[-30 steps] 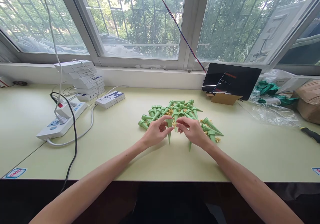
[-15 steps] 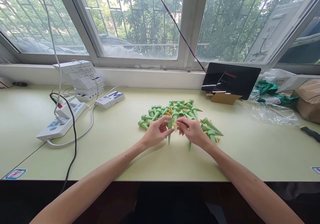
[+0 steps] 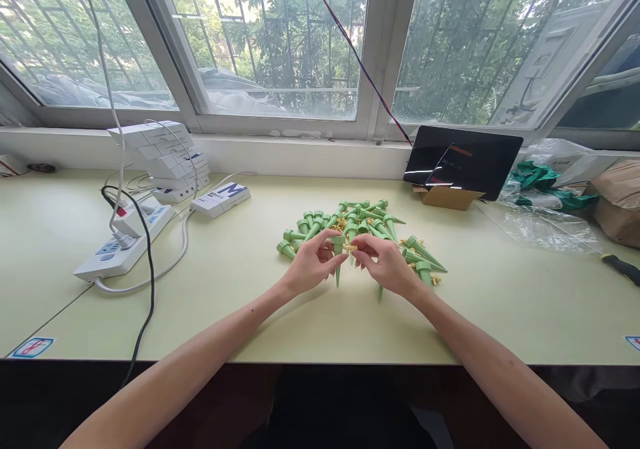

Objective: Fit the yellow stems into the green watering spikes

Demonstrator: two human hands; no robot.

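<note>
My left hand is closed around a green plant watering spike, which hangs with its cap up and its tip down. Between the fingertips of my right hand is a small yellow valve, pointing sideways at the spike's upper part. Whether the valve touches or enters the spike is too small to tell. Just beyond both hands lies a pile of green spikes with small yellow valves among them. Under my right hand, the tip of another green spike sticks out.
More green spikes and yellow valves lie right of my right hand. A power strip with cables and stacked white boxes stand at the left. A tablet leans on cardboard at the back right, near plastic bags and a screwdriver handle.
The yellow valve has turned in my right fingertips and now shows more plainly, lying level beside the spike. The spike in my left hand has shifted slightly. Both arms stay nearly in place.
</note>
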